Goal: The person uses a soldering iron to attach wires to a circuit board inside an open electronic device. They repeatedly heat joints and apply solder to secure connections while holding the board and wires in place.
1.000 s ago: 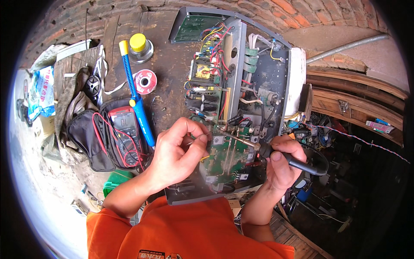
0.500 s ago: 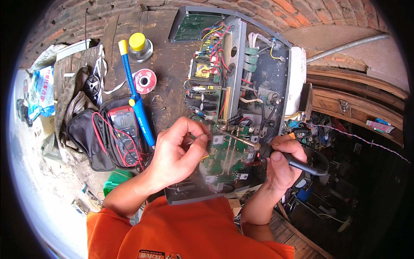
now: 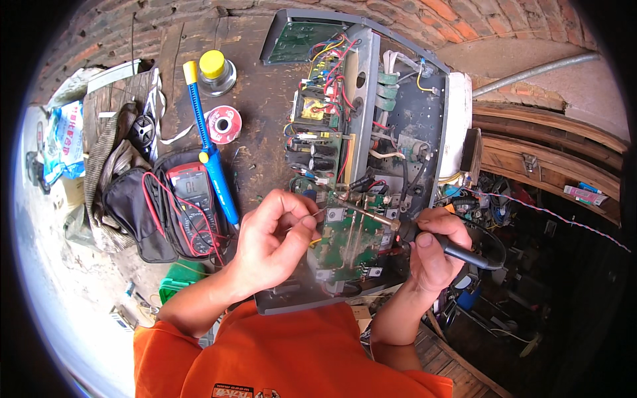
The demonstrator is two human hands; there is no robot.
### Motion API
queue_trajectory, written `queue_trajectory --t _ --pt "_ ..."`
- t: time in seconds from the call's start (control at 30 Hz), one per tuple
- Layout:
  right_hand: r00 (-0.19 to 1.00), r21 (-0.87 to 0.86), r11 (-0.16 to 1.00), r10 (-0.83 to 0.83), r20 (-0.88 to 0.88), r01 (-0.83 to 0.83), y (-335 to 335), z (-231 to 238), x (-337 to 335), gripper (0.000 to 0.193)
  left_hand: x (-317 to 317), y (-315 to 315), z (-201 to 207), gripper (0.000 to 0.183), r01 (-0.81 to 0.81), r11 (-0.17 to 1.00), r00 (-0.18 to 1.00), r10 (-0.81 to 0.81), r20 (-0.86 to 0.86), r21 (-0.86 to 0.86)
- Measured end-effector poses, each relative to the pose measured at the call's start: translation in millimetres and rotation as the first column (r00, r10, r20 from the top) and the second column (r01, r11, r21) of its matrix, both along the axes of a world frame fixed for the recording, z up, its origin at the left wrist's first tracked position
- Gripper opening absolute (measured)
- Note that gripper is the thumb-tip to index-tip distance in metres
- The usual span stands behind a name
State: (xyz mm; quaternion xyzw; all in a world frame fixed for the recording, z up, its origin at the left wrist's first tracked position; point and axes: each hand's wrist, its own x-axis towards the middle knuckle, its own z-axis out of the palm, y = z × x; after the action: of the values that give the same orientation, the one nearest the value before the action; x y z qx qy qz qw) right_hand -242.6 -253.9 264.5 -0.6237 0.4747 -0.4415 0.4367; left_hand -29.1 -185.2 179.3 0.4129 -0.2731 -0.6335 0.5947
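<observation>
My right hand (image 3: 438, 251) grips the dark handle of a soldering iron (image 3: 373, 216), whose metal barrel points left across a green circuit board (image 3: 352, 244). The iron's tip is near the board's upper left edge. Closed in a pinch, my left hand (image 3: 277, 233) holds a thin strand of solder wire (image 3: 320, 212), its end close to that same edge. The board carries several square transistors and sits at the near end of an opened grey metal chassis (image 3: 368, 73). Another wired board (image 3: 317, 109) with capacitors and a yellow transformer stands farther back.
Left on the wooden table (image 3: 262, 93) lie a blue desoldering pump (image 3: 215, 176), a red solder spool (image 3: 223, 125), a yellow-capped glass jar (image 3: 215, 73) and a multimeter (image 3: 192, 205) in a black case. Cables hang at the right (image 3: 497, 249).
My left hand has shifted slightly down, and its fingers have changed position around the solder wire. My right hand and the soldering iron stay nearly still.
</observation>
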Motion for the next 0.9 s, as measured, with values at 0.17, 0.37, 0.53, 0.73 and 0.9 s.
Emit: queue_trajectory --t 0.17,0.37,0.53,0.73,0.9 --pt "1.0 -0.002 1.0 0.003 0.001 -0.003 -0.2 0.8 0.4 0.022 -2.8 7.7 -6.7 0.014 0.057 0.995 0.998 -0.057 0.007 -0.084" --pt "1.0 -0.015 1.0 -0.011 0.015 0.011 2.1 0.2 -1.6 0.021 -5.0 9.1 -9.1 0.02 0.058 0.992 0.996 -0.05 0.077 -0.113" --pt "0.988 -0.018 0.998 -0.056 0.147 0.059 6.0 2.5 -5.8 0.02 -6.4 9.9 -10.1 0.02 0.055 0.994 0.998 -0.052 0.043 -0.089" --pt "0.999 -0.09 0.996 -0.024 0.04 0.027 7.5 3.4 -3.4 0.022 -8.4 10.7 -8.5 0.02 0.052 0.995 0.998 -0.051 0.025 -0.08" --pt "0.998 -0.059 0.997 -0.058 0.029 0.059 11.1 1.2 -1.8 0.023 -7.1 9.7 -6.4 0.02 0.059 0.995 0.998 -0.057 0.03 -0.086"
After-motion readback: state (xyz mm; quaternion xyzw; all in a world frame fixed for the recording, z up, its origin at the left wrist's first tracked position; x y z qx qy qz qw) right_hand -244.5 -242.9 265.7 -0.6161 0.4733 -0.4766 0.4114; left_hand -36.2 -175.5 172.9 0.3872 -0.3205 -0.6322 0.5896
